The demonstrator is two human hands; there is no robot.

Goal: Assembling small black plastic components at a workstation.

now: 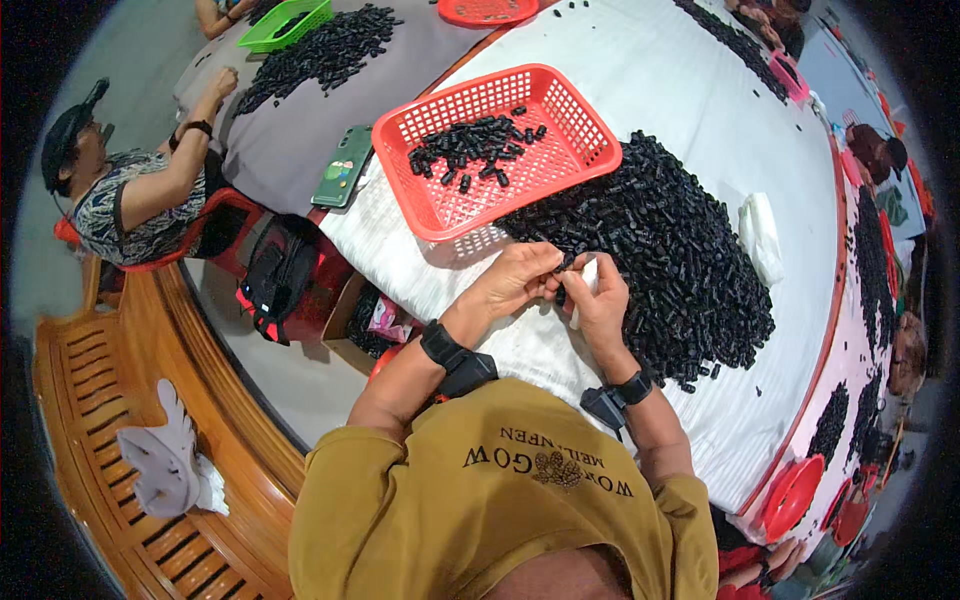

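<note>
My left hand (512, 278) is closed, its fingertips pinching a small black cylindrical piece (567, 262) in front of my chest. Close beside it, my right hand (602, 305) is wrapped around a slim white tool (590, 275), whose kind I cannot make out, with its tip side near the black piece. Both hands hover at the near edge of a large heap of the same black pieces (670, 250). Just beyond them sits a red plastic basket (585, 112) with some black pieces lying inside.
A green phone (343, 168) lies left of the basket, and a crumpled white bag (760, 238) right of the heap. At the far left a co-worker (135, 185) sits by another pile (335, 50) and a green basket (290, 38). A wooden bench (150, 330) stands left.
</note>
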